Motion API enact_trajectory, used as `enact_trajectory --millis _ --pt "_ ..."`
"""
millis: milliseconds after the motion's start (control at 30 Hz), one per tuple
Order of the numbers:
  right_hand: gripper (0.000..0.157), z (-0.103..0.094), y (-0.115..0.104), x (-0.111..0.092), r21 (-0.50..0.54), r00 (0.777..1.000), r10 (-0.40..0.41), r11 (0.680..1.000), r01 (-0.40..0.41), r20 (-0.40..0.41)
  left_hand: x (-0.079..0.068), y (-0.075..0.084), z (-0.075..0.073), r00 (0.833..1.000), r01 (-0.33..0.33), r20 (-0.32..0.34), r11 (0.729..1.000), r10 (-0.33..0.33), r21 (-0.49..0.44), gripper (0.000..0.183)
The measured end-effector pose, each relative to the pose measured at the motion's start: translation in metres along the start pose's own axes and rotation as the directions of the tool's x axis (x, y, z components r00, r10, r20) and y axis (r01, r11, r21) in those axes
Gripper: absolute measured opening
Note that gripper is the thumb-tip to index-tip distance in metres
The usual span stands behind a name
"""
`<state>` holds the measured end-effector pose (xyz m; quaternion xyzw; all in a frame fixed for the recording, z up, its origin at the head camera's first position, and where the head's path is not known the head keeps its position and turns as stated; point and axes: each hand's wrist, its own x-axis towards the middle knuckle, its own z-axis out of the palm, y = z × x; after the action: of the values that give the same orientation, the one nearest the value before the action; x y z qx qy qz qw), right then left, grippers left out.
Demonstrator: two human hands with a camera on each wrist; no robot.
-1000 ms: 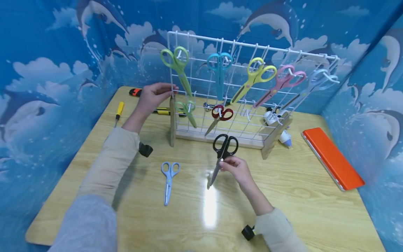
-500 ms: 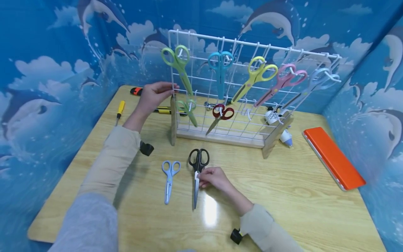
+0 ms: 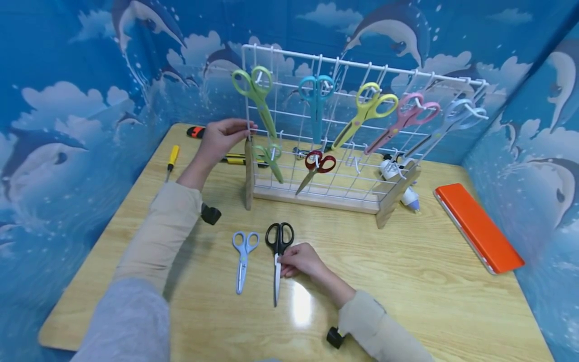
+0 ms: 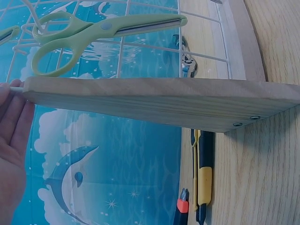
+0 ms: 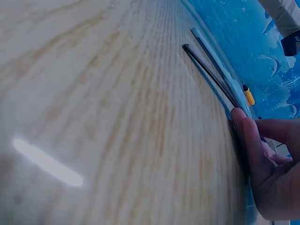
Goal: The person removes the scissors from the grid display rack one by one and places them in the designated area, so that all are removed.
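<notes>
My right hand (image 3: 302, 260) pinches a pair of black-handled scissors (image 3: 279, 248) by the blades just below the pivot. These scissors lie at the tabletop, handles away from me, beside a pair of light blue scissors (image 3: 243, 261). The right wrist view shows the right hand (image 5: 274, 164) low against the wood, both blades stretching out past the fingertips. At the left end of a white wire rack (image 3: 250, 176), my left hand (image 3: 221, 138) holds the frame where wire meets wood. In the left wrist view its fingers (image 4: 21, 124) are at the wire end beside the wooden side piece (image 4: 140, 101).
Green (image 3: 260, 98), blue (image 3: 316, 113), yellow (image 3: 359, 118), pink (image 3: 400, 122) and pale blue scissors (image 3: 445, 123) hang on the rack's upper hooks. Small green (image 3: 272, 165) and dark red scissors (image 3: 312, 172) hang lower. An orange case (image 3: 477, 226) lies right, a yellow-handled screwdriver (image 3: 172, 157) left.
My right hand has brought the black-handled scissors left and down from in front of the rack to the tabletop beside the light blue pair. The left hand has stayed at the rack.
</notes>
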<state>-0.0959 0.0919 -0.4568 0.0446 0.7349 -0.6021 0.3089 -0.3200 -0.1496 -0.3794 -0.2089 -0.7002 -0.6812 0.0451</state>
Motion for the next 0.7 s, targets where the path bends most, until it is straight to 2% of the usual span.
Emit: enact_trajectory --millis 67,100,167,233,267,333,400,500,533,600,700 --pt "0.015 0.001 -0.002 0.0 -0.038 1.0 -0.004 0.999 0.003 -0.007 -0.004 0.009 0.004 1.0 0.012 -0.011 1.0 -0.012 0.004 0.03" --pt "0.015 0.001 -0.002 0.0 -0.059 1.0 -0.006 0.998 0.005 -0.011 -0.003 0.006 0.003 1.0 -0.003 -0.002 1.0 0.002 -0.015 0.03" --pt "0.014 0.0 -0.003 0.002 -0.102 1.0 -0.004 0.995 0.002 -0.02 -0.008 0.016 0.007 1.0 -0.019 -0.007 1.0 0.019 0.005 0.029" --pt "0.014 -0.001 -0.003 0.004 -0.14 1.0 -0.002 0.99 -0.002 -0.027 -0.014 0.033 0.013 1.0 -0.002 -0.022 0.999 0.003 0.034 0.029" --pt "0.014 -0.001 -0.003 0.004 -0.154 1.0 0.0 0.988 -0.004 -0.028 -0.015 0.037 0.014 1.0 -0.002 -0.028 0.999 0.003 0.047 0.029" --pt "0.015 -0.002 -0.003 0.005 -0.173 1.0 0.004 0.985 -0.008 -0.026 -0.013 0.032 0.013 1.0 -0.017 -0.021 0.999 0.018 0.044 0.029" --pt "0.016 -0.003 -0.004 0.006 -0.179 1.0 0.008 0.984 -0.011 -0.021 -0.008 0.022 0.009 1.0 0.007 -0.016 1.0 -0.007 0.018 0.029" --pt "0.017 -0.003 -0.004 0.005 -0.183 1.0 0.01 0.983 -0.012 -0.015 0.004 -0.01 -0.002 1.0 0.003 -0.001 1.0 -0.003 0.008 0.032" --pt "0.017 -0.003 -0.004 0.005 -0.185 1.0 0.01 0.983 -0.012 -0.015 0.006 -0.015 -0.004 1.0 0.012 -0.008 1.0 -0.012 0.029 0.032" --pt "0.017 -0.002 -0.004 0.006 -0.187 1.0 0.008 0.982 -0.011 -0.016 0.013 -0.033 -0.01 1.0 -0.01 -0.004 0.999 0.01 0.053 0.032" --pt "0.017 -0.002 -0.004 0.006 -0.192 1.0 0.006 0.981 -0.008 -0.015 0.013 -0.037 -0.012 1.0 -0.016 -0.001 0.999 0.016 0.042 0.033"
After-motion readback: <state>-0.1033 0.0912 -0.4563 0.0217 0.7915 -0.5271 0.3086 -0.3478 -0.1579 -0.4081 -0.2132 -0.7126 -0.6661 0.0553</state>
